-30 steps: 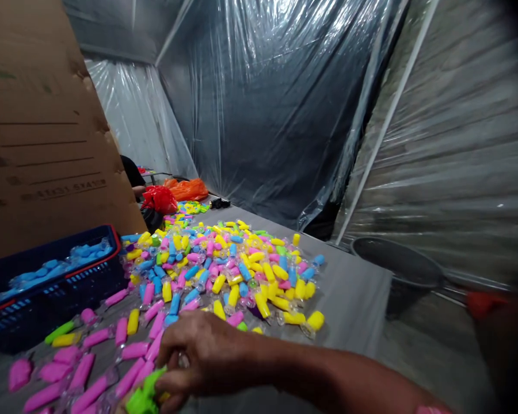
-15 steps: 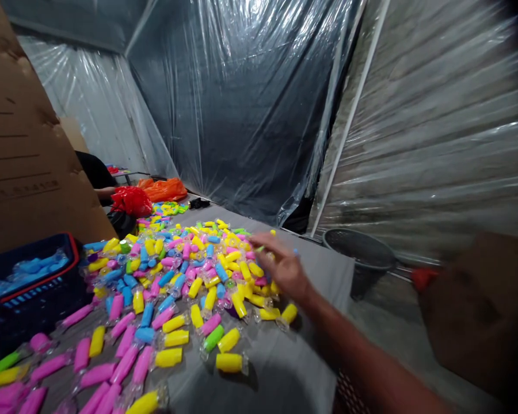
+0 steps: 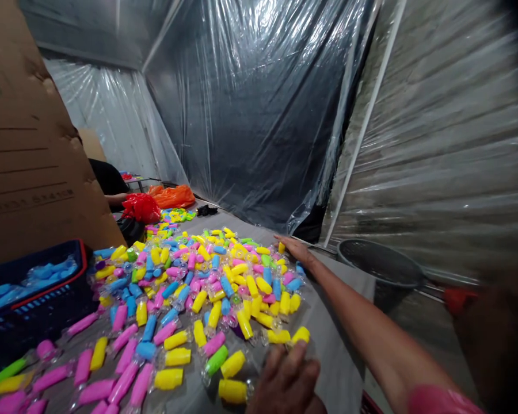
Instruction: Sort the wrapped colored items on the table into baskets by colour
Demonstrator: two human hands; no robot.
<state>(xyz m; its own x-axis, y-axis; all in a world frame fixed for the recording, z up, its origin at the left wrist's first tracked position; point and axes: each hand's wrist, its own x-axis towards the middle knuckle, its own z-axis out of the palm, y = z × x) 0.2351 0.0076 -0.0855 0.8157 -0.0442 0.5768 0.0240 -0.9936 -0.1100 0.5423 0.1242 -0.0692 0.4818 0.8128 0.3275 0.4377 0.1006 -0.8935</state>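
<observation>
A wide pile of small plastic capsules in pink, yellow, blue and green, with clear ends, lies spread over a grey cloth-covered table. My right hand stretches to the far edge of the pile, fingers flat beside a yellow capsule, with nothing visible in it. My left hand enters at the bottom edge, cut off by the frame, just right of a yellow capsule. Its palm is hidden.
A dark blue basket with a red rim holds blue capsules at the left. Beyond it are a cardboard sheet, a red bag, an orange bag and a seated person's dark-clad back. A round dark mesh basket stands right.
My right hand has travelled from the near left of the pile to its far edge, with the arm now stretched out. My left hand has come into view at the bottom.
</observation>
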